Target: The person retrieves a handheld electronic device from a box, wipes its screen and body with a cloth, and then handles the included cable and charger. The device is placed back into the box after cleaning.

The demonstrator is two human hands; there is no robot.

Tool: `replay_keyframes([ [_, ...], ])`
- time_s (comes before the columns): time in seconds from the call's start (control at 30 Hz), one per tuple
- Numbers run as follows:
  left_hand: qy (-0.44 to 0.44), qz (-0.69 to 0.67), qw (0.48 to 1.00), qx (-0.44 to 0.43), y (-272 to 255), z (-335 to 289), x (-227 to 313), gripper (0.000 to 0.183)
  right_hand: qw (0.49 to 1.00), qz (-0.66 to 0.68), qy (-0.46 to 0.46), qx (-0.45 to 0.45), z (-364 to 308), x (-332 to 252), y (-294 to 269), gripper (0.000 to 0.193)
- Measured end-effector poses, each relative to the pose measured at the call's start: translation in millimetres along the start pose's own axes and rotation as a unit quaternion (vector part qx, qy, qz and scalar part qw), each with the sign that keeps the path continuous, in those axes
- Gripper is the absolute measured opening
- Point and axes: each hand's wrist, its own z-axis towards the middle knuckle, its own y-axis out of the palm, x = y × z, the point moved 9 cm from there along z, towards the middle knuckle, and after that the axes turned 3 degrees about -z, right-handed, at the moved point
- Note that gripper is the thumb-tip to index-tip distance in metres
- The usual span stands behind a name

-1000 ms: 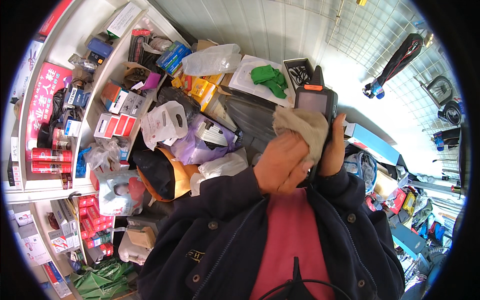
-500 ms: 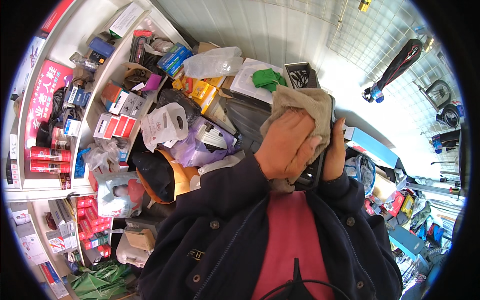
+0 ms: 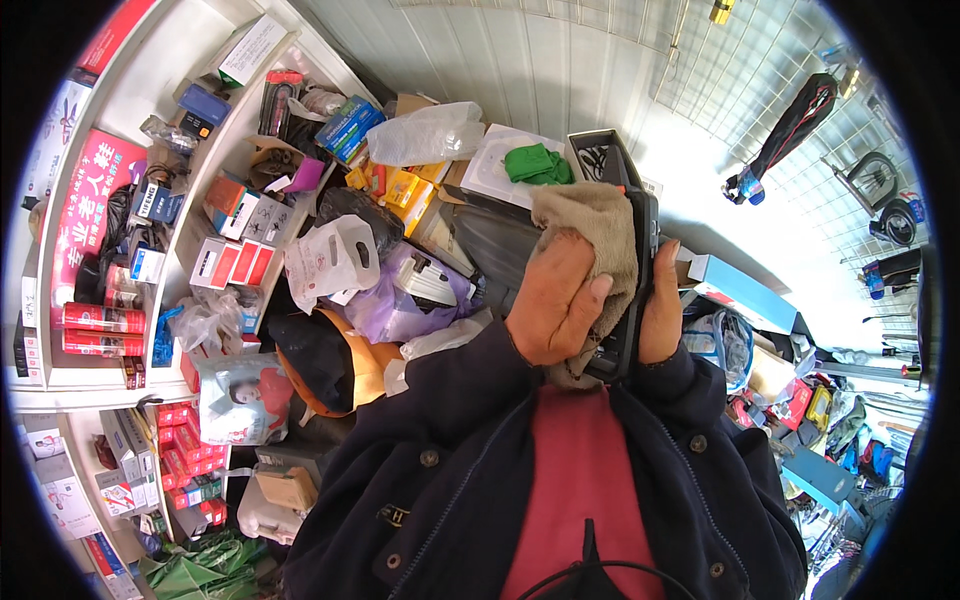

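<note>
Shifted slightly left since half a second ago, the left hand [image 3: 553,305] and its beige, soft, rumpled cloth [image 3: 607,225] now leave bare more of the right edge of the black, slab-shaped handheld device [image 3: 646,240]. Left fingers are bent closed over the cloth, pressing it to the device; their tips are hard to make out. The right hand [image 3: 660,310] clasps the device's right side, its other fingers hidden behind. So the device sits between both hands, mostly covered, a dark lower part showing near the pink shirt [image 3: 575,460].

Just beyond, an open black box [image 3: 622,162] is partly hidden by the cloth. Left of it, a crumpled green cloth [image 3: 537,166] lies on a flat white box [image 3: 487,165]. Farther left, a white plastic carrier bag [image 3: 315,270] bears reddish print too small to read, and a red sign [image 3: 95,195] carries large white characters. To the right lies a long light-blue box [image 3: 740,291]. Clutter beyond is cut off by the dark rim.
</note>
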Motion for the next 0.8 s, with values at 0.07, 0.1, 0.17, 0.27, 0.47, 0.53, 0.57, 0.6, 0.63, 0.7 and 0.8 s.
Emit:
replay_keyframes([
  [0.07,0.006,0.026,1.000,-0.011,2,-7,3,0.044,0.999,0.007,0.011,0.046,-2,3,-5,0.067],
  [0.1,0.009,0.013,0.999,-0.030,5,-12,6,0.044,1.000,0.005,0.003,0.003,-3,-1,3,0.066],
  [0.17,0.009,0.000,0.996,-0.085,11,-25,10,0.045,1.000,-0.016,0.008,-0.006,-8,-4,4,0.065],
  [0.27,-0.107,-0.117,0.983,-0.090,5,-40,-2,0.047,0.999,-0.022,0.029,0.011,-11,-5,0,0.065],
  [0.47,-0.132,-0.401,0.856,0.299,-46,-39,-13,0.058,0.992,-0.090,0.004,-0.089,-13,-22,20,0.087],
  [0.53,-0.146,-0.407,0.851,0.297,-49,-33,-6,0.063,0.984,-0.117,0.026,-0.133,-17,-20,29,0.094],
  [0.57,-0.143,-0.419,0.844,0.301,-52,-32,-3,0.066,0.984,-0.128,0.037,-0.118,-20,-17,28,0.094],
  [0.6,-0.156,-0.410,0.861,0.258,-46,-27,0,0.067,0.982,-0.135,0.055,-0.120,-23,-14,28,0.091],
  [0.63,-0.160,-0.408,0.872,0.220,-40,-24,4,0.068,0.980,-0.141,0.073,-0.121,-28,-11,28,0.088],
  [0.7,-0.164,-0.347,0.906,0.180,-33,-27,10,0.068,0.972,-0.152,0.139,-0.109,-40,0,23,0.083],
  [0.8,-0.141,-0.338,0.913,0.181,-29,-37,14,0.066,0.970,-0.149,0.172,-0.091,-52,10,14,0.083],
])
